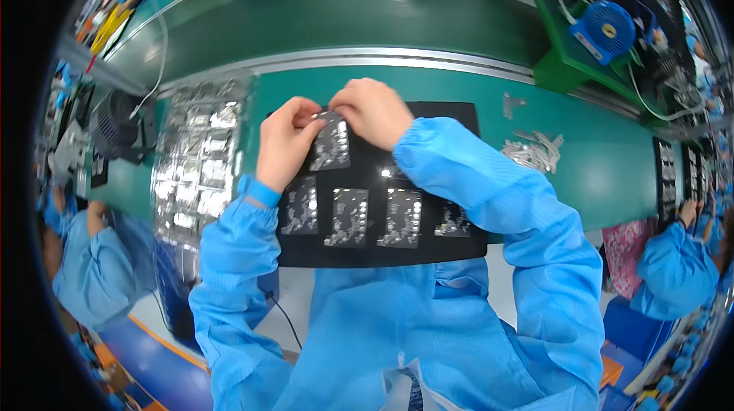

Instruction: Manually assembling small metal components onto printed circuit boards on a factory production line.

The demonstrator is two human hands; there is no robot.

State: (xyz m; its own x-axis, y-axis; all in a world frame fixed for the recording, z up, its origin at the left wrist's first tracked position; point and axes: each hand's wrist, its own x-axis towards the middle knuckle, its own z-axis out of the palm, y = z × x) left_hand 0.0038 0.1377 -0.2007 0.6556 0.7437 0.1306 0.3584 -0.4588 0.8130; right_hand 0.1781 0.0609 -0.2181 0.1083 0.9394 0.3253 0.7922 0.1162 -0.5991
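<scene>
My left hand (287,139) grips a black circuit board (331,145) by its left side, thumb on top, above the far left of a black mat (367,256). My right hand (373,113) is closed in a pinch at the board's upper edge. Whatever its fingertips hold there is too small and hidden to name. Nearer to me on the mat lie several similar boards: a left one (300,208), two in the middle (349,217) and one at the right (453,221), partly covered by my right sleeve.
Left of the mat sits a clear plastic tray (195,174) of shiny parts, a dark fan (118,126) beyond it. To the right lie a pile of small metal pieces (535,152) and a single metal piece (511,105). A blue blower (605,32) stands far right. Co-workers sit on both sides.
</scene>
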